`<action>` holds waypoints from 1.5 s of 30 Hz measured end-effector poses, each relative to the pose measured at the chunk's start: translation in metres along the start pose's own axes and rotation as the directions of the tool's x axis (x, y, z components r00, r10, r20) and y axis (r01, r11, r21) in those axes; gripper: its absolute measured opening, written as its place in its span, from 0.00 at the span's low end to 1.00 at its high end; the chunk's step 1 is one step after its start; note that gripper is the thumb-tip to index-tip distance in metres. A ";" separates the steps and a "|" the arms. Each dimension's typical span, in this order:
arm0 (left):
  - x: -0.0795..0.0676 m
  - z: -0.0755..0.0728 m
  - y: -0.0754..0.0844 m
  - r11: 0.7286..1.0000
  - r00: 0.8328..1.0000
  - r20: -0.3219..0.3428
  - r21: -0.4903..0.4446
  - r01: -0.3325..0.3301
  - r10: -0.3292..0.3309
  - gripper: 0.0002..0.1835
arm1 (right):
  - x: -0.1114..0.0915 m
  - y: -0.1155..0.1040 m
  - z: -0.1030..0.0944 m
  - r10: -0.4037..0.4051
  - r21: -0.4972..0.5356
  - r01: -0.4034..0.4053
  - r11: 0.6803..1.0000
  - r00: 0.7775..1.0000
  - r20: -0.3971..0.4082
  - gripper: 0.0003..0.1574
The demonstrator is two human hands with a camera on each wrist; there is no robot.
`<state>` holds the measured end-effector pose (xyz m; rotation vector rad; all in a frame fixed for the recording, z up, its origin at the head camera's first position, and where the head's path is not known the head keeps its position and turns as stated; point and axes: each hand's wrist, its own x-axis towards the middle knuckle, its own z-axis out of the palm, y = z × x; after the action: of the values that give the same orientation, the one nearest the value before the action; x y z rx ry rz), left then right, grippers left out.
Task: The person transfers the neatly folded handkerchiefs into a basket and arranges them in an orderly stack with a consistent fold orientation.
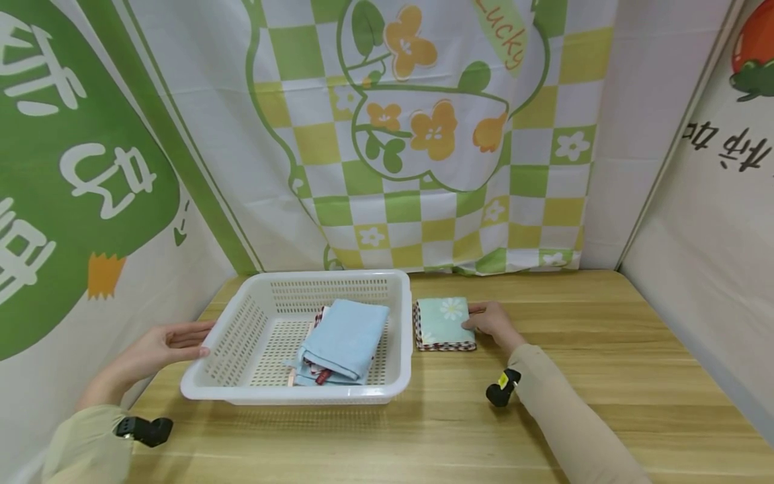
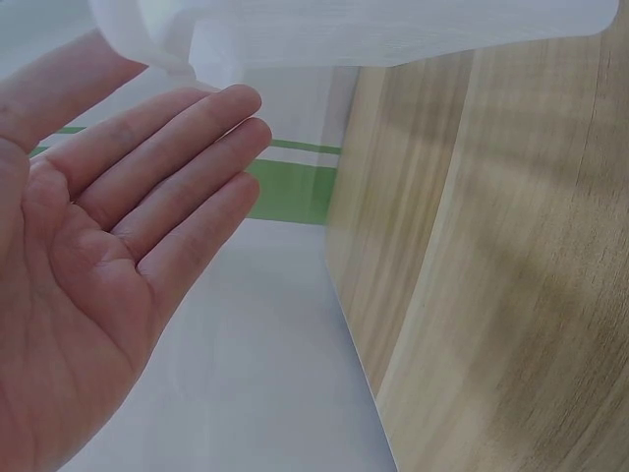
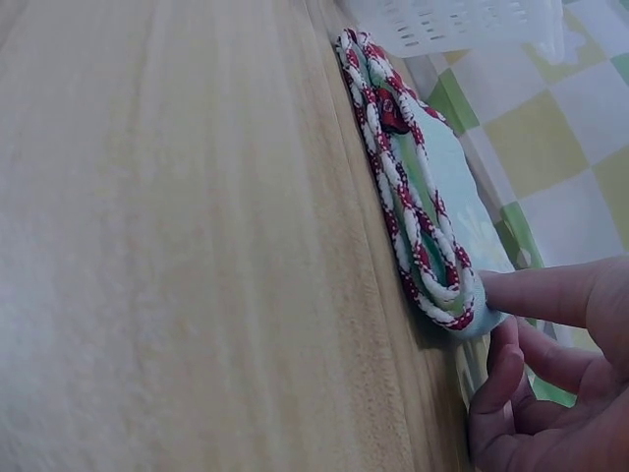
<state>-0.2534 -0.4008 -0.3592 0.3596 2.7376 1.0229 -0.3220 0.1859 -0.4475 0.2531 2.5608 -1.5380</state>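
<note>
A folded pale-green towel (image 1: 444, 319) with a daisy print and a red-and-white braided edge lies on the table. My right hand (image 1: 491, 323) pinches its right edge, the thumb on top of the cloth. The right wrist view shows the towel's layered edge (image 3: 418, 206) and my curled fingers (image 3: 496, 388) beside its corner. My left hand (image 1: 166, 346) touches the left rim of the white plastic basket (image 1: 202, 390). In the left wrist view its fingers (image 2: 187, 177) are straight, palm bare, under the basket's lip. Inside the basket lies a folded light-blue cloth (image 1: 345, 336).
Under the blue cloth a red-and-white braided edge and a small red tag (image 1: 323, 376) show. The wooden table (image 1: 580, 376) extends to the right and front. A checkered curtain (image 1: 447, 228) hangs along its back edge, and printed fabric walls (image 1: 199, 235) flank both sides.
</note>
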 end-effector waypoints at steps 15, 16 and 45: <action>0.002 0.000 -0.003 1.000 1.000 0.005 -0.010 -0.010 0.010 0.36 | -0.003 -0.003 0.004 -0.029 -0.007 0.029 1.000 0.999 -0.045 0.26; 0.002 0.000 -0.003 1.000 1.000 0.004 -0.009 -0.011 0.011 0.36 | -0.003 -0.003 0.004 -0.027 -0.003 0.027 1.000 0.999 -0.045 0.25; 0.000 0.000 -0.001 0.999 0.999 0.001 -0.014 -0.036 0.036 0.35 | -0.002 -0.005 0.005 -0.013 0.122 0.019 0.992 0.999 -0.047 0.23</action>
<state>-0.2532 -0.4015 -0.3596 0.4082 2.7305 1.0496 -0.3208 0.1789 -0.4453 0.2857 2.5111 -1.7175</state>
